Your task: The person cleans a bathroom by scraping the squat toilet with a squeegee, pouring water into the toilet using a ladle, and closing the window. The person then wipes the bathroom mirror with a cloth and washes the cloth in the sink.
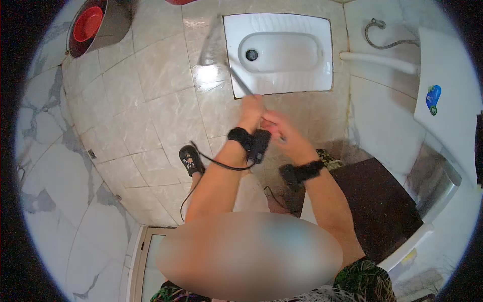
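My left hand is closed around the grey handle of a long-handled floor tool. Just behind it, my right hand grips the same handle near its rear end. The tool's wide grey head is smeared by motion, so whether it is a mop, broom or squeegee cannot be told. That head is over the tiles at the left edge of a white squat toilet. The handle crosses the toilet's near left corner. Black bands with small boxes sit on both wrists, and a cable hangs from the left one.
A large bucket with a red basin inside stands at the far left. On the right are a white pipe, a hose and a white appliance. A dark brown panel lies near my right arm. Tiled floor spreads leftward.
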Tool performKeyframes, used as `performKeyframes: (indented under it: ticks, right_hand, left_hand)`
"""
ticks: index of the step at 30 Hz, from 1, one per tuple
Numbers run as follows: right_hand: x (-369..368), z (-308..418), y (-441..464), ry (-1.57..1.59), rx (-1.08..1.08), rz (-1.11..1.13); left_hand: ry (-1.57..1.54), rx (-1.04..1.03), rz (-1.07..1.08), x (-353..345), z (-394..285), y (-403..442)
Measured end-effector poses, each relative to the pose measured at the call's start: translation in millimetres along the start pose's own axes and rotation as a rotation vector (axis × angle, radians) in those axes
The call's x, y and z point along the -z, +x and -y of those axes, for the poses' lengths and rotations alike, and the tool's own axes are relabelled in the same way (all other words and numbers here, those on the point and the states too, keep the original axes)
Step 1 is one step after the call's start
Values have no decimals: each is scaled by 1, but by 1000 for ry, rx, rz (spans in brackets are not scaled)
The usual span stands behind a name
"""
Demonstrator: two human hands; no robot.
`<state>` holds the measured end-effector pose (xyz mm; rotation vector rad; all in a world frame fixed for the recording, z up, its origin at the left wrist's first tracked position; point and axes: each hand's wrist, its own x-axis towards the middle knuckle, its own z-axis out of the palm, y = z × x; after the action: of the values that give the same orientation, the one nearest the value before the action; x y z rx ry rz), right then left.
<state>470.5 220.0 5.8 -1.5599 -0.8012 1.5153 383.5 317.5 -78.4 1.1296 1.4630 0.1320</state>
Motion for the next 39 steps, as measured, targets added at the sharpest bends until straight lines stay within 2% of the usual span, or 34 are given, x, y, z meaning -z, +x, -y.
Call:
performKeyframes:
  ticks: [1, 3, 5, 8, 11, 12, 14, 15, 17, 20, 21, 24, 25, 28, 30, 33, 36, 37, 39]
  right_hand:
    - [16, -13, -9, 202, -270, -2]
    - [33, -4, -23, 355, -498, -61]
    - [31, 34, -46, 273, -413, -176]
    - [48, 6, -57, 703, -685, -283]
    - [25, 42, -52, 734, -634, -274]
    - [17, 56, -39, 762, -618, -222]
    - [-2, 73, -12, 832, -610, -132]
    - [-10, 64, 8, 811, -588, -111]
    - [-18, 31, 42, 770, -532, -80]
    - [-24, 2, 28, 706, -579, -246]
    - [-19, 23, 10, 721, -657, -299]
    - [-17, 17, -24, 715, -531, -517]
    - [-10, 22, -31, 776, -527, -470]
    - [1, 37, -41, 910, -519, -329]
    - [-1, 43, -17, 937, -496, -234]
    - [-13, 62, 30, 734, -604, -298]
    - [-18, 20, 22, 578, -629, -338]
    - [-21, 12, 14, 575, -567, -365]
    - [-27, 1, -16, 570, -456, -430]
  left_hand:
    - [218, -121, -58, -22, 6, 0]
    - [44, -96, 62, -43, -12, -21]
    - [442, -361, 265, -59, -10, -27]
    - [85, -223, 155, -90, -9, -56]
    - [40, -188, 100, -70, -9, -65]
    - [42, -155, 77, -44, -32, -63]
    - [-15, -15, 36, -4, -51, -47]
    - [-85, 76, 1, 7, -52, -26]
    - [-21, 92, 84, 21, -36, 10]
    - [66, 13, 158, 1, -4, 23]
    - [68, 1, 185, -10, -8, 2]
    - [121, -34, 279, -49, -5, -34]
    - [153, -45, 313, -56, -5, -38]
    - [-53, -32, 150, -55, -16, -50]
    - [45, -107, 46, -21, -54, -42]
    - [-135, 81, 142, 4, -51, 3]
    - [38, -9, 105, -16, 1, 9]
    - [-103, 67, 194, -21, 4, -3]
    - [-131, 59, 286, -32, 12, -27]
